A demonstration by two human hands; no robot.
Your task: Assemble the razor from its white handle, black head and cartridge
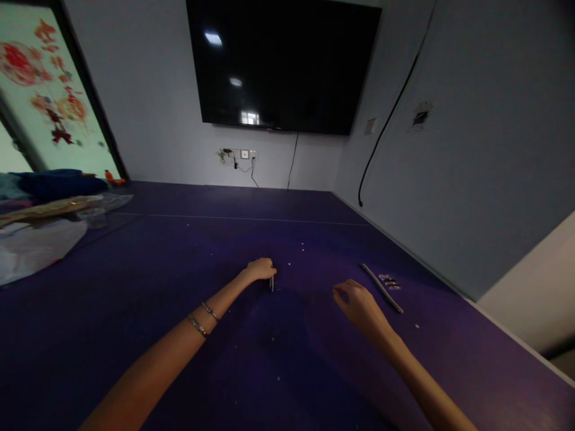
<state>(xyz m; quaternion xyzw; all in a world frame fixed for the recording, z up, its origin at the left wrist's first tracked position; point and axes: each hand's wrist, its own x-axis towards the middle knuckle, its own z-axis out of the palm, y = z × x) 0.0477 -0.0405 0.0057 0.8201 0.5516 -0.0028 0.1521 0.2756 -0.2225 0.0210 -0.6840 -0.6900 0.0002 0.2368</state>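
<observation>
My left hand [259, 269], with two bracelets on its forearm, is closed over a thin, pale, stick-like piece [272, 284]. Only the lower end of that piece shows below my fingers; its upper part is hidden by them. To the right, my right hand [354, 297] is held over the purple surface with thumb and fingers curled into a pinch. Whatever those fingertips hold, if anything, is too small to make out. Beyond my right hand lies a slim grey rod [381, 288]. Beside the rod is a small clear packet [390, 281] with dark bits inside.
Small white scraps [289, 264] dot the purple surface [202, 251]. A white plastic bag [40, 248] and dark blue cloth [58, 184] are heaped at the left. A black cable [390, 117] hangs down the right wall. A large television [287, 66] is mounted on the back wall.
</observation>
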